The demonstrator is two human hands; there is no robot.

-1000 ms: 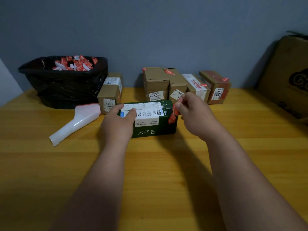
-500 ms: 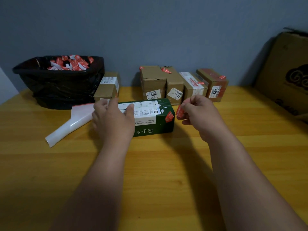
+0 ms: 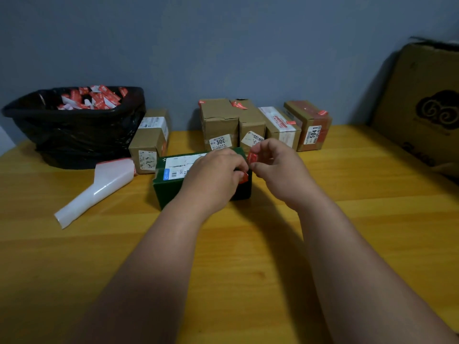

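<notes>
The left hand (image 3: 213, 175) is gripping the green box (image 3: 171, 187), fingers curled over its right end, with the tips at a red tag (image 3: 244, 177) clinging there. Just right of them, the right hand (image 3: 278, 170) is pinching a peeled red sticker (image 3: 252, 158) narrowly between thumb and forefinger. The job seems to be running midway. Beyond the fingers, brown parcels (image 3: 221, 125) are waiting with tags on, and far left the black bin (image 3: 74, 135) is holding discarded ones.

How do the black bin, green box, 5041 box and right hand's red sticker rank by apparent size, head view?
1. black bin
2. green box, nearer the camera and partly under the left hand, so unsure against 3
3. 5041 box
4. red sticker
</notes>
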